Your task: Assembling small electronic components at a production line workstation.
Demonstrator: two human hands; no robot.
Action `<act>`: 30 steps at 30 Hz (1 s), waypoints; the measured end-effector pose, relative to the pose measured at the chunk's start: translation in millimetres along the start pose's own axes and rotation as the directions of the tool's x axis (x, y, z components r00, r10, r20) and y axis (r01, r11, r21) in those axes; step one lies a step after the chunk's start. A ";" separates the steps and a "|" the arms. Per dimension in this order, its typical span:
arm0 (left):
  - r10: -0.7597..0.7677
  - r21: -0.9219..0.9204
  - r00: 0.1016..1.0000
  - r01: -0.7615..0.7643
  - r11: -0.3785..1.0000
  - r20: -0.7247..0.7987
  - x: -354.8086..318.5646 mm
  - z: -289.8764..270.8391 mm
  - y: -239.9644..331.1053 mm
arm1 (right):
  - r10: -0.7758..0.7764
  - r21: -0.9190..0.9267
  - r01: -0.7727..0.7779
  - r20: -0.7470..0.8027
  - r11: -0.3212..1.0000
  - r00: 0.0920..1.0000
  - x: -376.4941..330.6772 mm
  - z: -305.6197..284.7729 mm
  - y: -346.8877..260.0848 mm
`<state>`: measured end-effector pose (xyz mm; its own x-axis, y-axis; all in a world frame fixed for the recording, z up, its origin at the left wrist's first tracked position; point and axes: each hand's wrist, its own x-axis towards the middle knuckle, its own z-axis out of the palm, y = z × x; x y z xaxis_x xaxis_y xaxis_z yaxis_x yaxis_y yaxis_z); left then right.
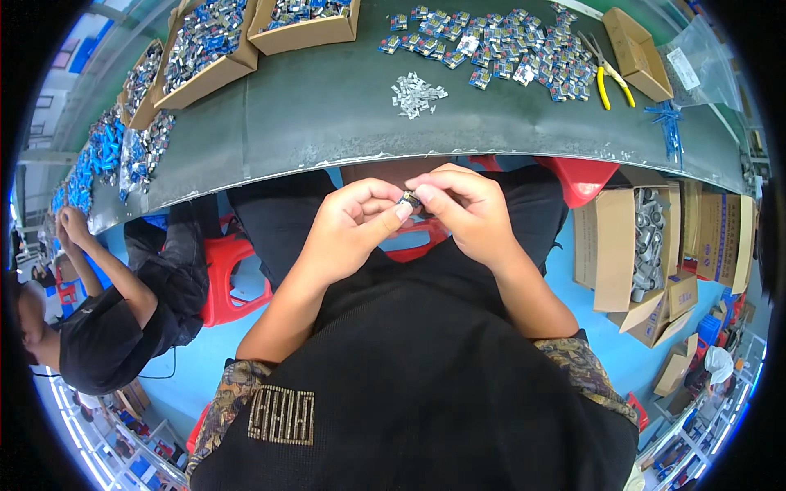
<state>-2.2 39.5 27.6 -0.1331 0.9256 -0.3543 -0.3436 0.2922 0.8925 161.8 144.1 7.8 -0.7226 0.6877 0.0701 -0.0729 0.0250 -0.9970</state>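
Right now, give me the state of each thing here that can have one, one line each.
Left hand: closed, pinching the small part.
Right hand: closed, pinching the same part.
Small part: held between both hands, off the table.
Yellow-handled pliers: lying on the table, handles apart.
Box of grey parts: open, on the floor.
Cardboard boxes on table: open, filled.

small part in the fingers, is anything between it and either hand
Nothing visible. The small dark part is pinched directly between the fingertips of the left hand and the right hand, held above the lap, below the near edge of the green table.
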 end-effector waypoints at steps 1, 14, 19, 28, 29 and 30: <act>-0.002 0.000 1.000 0.002 1.000 -0.002 1.3 -3.1 -3.6 | 0.001 0.002 -0.001 0.001 1.000 1.000 -0.6 1.8 1.6; 0.008 -0.139 0.986 -0.031 0.990 -0.164 7.9 -8.2 -24.6 | 0.264 0.155 -0.293 0.185 0.943 0.947 -2.8 12.6 17.8; -0.005 -0.161 0.982 -0.026 0.987 -0.191 9.7 -8.8 -29.3 | 0.294 0.161 -0.320 0.168 0.934 0.941 -2.6 14.4 26.8; -0.024 -0.172 0.979 -0.012 0.985 -0.204 12.4 -8.5 -32.5 | 0.289 0.122 -0.304 0.128 0.945 0.949 0.6 18.6 21.1; -0.008 -0.157 0.981 -0.022 0.987 -0.193 12.5 -8.8 -32.5 | 0.290 0.122 -0.305 0.129 0.944 0.948 0.2 18.6 22.7; 0.007 -0.141 0.983 -0.033 0.989 -0.181 12.7 -9.3 -32.7 | 0.281 0.121 -0.296 0.127 0.947 0.951 -0.7 18.4 26.1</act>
<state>-1.3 39.4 -8.7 -0.3018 0.8685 -0.3931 -0.4668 0.2249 0.8553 147.8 131.0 -17.6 -0.7953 0.5688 -0.2096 0.0621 -0.2675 -0.9616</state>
